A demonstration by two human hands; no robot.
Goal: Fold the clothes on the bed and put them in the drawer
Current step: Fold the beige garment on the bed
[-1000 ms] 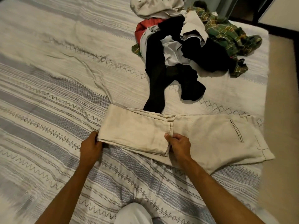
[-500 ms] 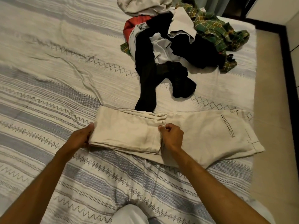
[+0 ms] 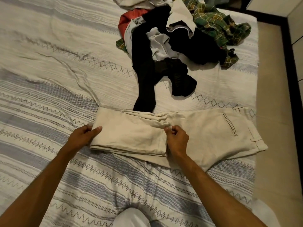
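Wide bed (image 3: 54,46) under a white cotton cover with grey-blue bands and rows of zigzag and diamond stitching, creased toward the left. Flat on the near part, beige cotton trousers (image 3: 193,133), legs folded over toward the waist. Farther back, a loose heap of unfolded clothes (image 3: 180,38): black, pale grey, red, green plaid. One black leg touching the trousers' far edge.

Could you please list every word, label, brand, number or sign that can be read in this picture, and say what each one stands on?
None: no readable text shows anywhere.
Beige trousers: no label or tag with writing shows.
Pile of unfolded clothes: no print or brand shows.
Bedspread: only woven zigzags and diamonds, no letters.
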